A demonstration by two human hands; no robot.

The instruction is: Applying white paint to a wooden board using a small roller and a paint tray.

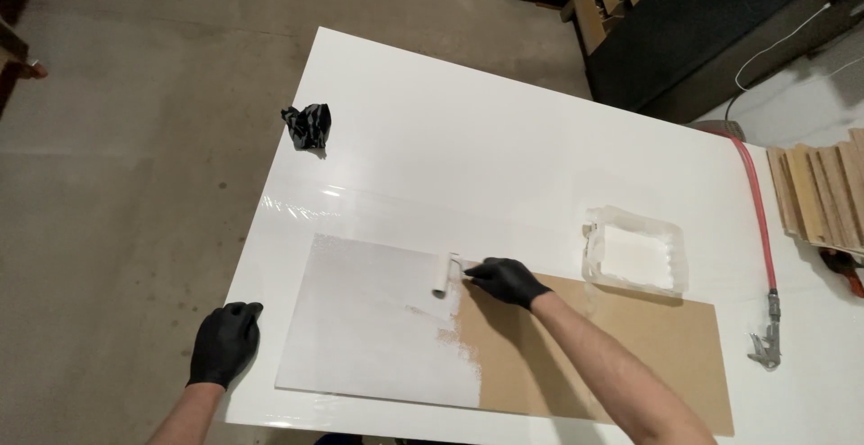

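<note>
Right hand (pixel 508 280), in a black glove, is gripping the handle of a small paint roller (pixel 445 275), which is sitting on the flat brown board (pixel 621 346) right where the white-painted half is meeting the bare half. Left hand (pixel 225 341), also gloved, is resting spread flat and holding nothing on the edge of the white worktop (pixel 468 139), just beside the board. A paint tray (pixel 634 251) is sitting past the board, a crumpled black bag (pixel 308 125) further off.

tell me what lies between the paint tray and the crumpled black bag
Nothing: only bare glossy white table between the paint tray and black bag, seen from the head view.
</note>
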